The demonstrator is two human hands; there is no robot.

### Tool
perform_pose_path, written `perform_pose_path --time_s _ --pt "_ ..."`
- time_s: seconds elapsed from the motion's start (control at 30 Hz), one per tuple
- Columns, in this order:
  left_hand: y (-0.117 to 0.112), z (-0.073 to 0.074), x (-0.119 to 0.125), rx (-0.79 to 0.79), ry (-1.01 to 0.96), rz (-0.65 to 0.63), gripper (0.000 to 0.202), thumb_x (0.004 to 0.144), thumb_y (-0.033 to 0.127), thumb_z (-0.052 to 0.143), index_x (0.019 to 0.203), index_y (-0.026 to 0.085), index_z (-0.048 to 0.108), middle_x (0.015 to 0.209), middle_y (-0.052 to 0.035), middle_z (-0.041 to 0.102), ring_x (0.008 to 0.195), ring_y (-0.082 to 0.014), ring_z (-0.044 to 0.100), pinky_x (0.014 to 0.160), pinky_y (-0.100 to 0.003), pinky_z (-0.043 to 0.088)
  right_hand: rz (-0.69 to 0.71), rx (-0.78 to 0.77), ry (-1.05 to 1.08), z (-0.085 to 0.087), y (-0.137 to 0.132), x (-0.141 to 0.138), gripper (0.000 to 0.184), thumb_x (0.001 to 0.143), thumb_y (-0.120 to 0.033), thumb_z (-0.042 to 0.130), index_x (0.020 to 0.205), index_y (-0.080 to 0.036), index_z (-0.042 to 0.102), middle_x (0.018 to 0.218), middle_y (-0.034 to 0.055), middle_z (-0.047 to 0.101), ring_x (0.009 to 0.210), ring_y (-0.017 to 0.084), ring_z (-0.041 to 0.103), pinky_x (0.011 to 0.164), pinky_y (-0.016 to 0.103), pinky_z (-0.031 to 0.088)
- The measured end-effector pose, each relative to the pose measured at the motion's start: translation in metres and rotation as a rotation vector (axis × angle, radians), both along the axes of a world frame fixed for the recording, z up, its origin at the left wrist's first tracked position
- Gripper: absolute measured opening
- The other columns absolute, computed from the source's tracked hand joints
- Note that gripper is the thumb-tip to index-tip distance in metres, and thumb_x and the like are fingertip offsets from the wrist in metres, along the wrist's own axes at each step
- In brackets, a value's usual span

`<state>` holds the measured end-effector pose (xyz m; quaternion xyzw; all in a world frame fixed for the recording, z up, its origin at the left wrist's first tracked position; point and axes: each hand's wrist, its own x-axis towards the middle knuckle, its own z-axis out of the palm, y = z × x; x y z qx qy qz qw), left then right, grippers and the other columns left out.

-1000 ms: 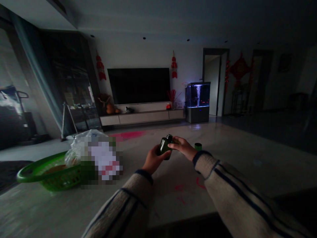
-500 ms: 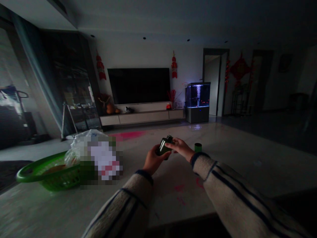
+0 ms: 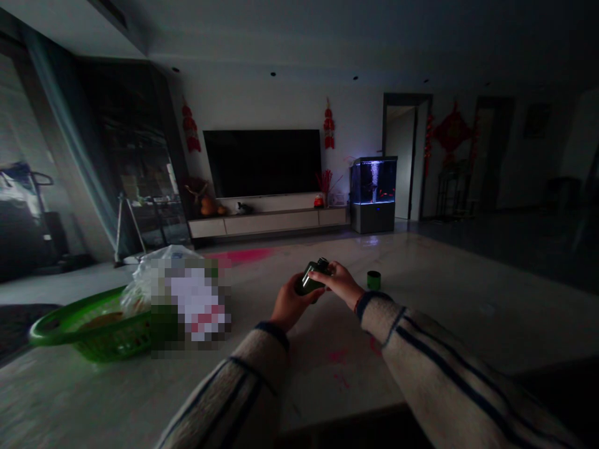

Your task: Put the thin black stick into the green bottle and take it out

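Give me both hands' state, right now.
Left hand: closed, holding a dark green bottle.
Right hand: closed on the same bottle's upper end.

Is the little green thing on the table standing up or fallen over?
Standing up. The small green cylinder sits on its end on the pale table top, with its round top facing up, not lying on its side.
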<state>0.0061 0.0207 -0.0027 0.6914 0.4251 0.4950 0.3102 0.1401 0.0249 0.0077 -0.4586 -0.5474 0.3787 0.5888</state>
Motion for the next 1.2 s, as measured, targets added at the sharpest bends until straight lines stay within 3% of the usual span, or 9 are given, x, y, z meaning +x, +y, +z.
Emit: perform_pose_path --time_s 0.13,0.3,0.4,0.53,0.67,0.9,1.07,1.2 --pt "0.003 -0.001 -0.001 0.001 -0.011 -0.008 0.055 0.055 0.034 0.073 0.102 0.014 0.055 0.08 -0.0053 0.066 0.07 -0.0165 0.062 0.064 -0.028 0.051 -0.011 0.046 0.007 -0.002 0.002 0.001 0.046 0.047 -0.045 0.071 0.076 -0.014 0.053 0.074 0.0021 0.061 0.07 0.015 0.059 0.06 0.025 0.044" --pt "0.012 -0.004 -0.006 -0.027 -0.076 -0.047 0.064 0.056 0.035 0.073 0.113 0.016 0.051 0.104 -0.0118 0.062 0.093 -0.0214 0.059 0.078 -0.033 0.048 0.016 0.098 -0.012 -0.002 0.004 0.004 0.045 0.05 -0.046 0.07 0.079 -0.014 0.058 0.08 0.0042 0.063 0.073 0.015 0.058 0.065 0.026 0.044" --pt "0.016 -0.002 -0.011 -0.018 -0.171 -0.004 0.066 0.058 0.038 0.071 0.117 0.016 0.049 0.115 -0.0137 0.056 0.103 -0.0228 0.055 0.084 -0.034 0.045 0.009 0.121 -0.03 -0.003 0.008 0.008 0.046 0.051 -0.045 0.07 0.083 -0.013 0.059 0.084 0.0052 0.063 0.077 0.015 0.058 0.07 0.027 0.044" --pt "0.017 0.003 -0.017 -0.072 -0.246 0.061 0.058 0.068 0.05 0.059 0.114 0.015 0.052 0.116 -0.014 0.057 0.104 -0.0236 0.054 0.087 -0.035 0.042 -0.036 0.116 -0.053 -0.009 0.016 0.013 0.051 0.048 -0.042 0.073 0.089 -0.015 0.057 0.088 0.0052 0.062 0.081 0.016 0.057 0.075 0.028 0.044" --pt "0.018 0.004 -0.021 -0.224 -0.279 0.008 0.059 0.077 0.057 0.039 0.118 0.015 0.05 0.123 -0.0136 0.052 0.109 -0.0229 0.051 0.092 -0.037 0.036 -0.062 0.122 -0.063 -0.018 0.025 0.016 0.059 0.044 -0.036 0.075 0.095 -0.015 0.054 0.093 0.0061 0.061 0.085 0.016 0.057 0.08 0.03 0.043" --pt "0.021 0.003 -0.026 -0.463 -0.232 -0.114 0.072 0.077 0.066 0.021 0.125 0.017 0.044 0.132 -0.0114 0.043 0.119 -0.0233 0.042 0.096 -0.037 0.03 0.06 0.129 -0.1 -0.028 0.034 0.013 0.063 0.044 -0.031 0.077 0.099 -0.012 0.054 0.099 0.0098 0.061 0.092 0.018 0.057 0.085 0.033 0.043" --pt "0.023 -0.001 -0.025 -0.493 -0.173 -0.178 0.075 0.074 0.07 0.018 0.122 0.021 0.048 0.132 -0.0087 0.044 0.12 -0.0242 0.04 0.094 -0.038 0.03 0.238 0.088 -0.063 -0.03 0.031 0.011 0.061 0.045 -0.027 0.078 0.101 -0.016 0.057 0.104 0.0075 0.062 0.097 0.019 0.058 0.089 0.036 0.043" --pt "0.024 -0.005 -0.026 -0.514 -0.17 -0.196 0.075 0.072 0.071 0.022 0.121 0.021 0.048 0.13 -0.0088 0.047 0.117 -0.0245 0.043 0.091 -0.038 0.031 0.287 0.044 -0.076 -0.031 0.03 0.011 0.063 0.048 -0.026 0.077 0.106 -0.016 0.055 0.108 0.0072 0.061 0.101 0.02 0.057 0.091 0.038 0.041"
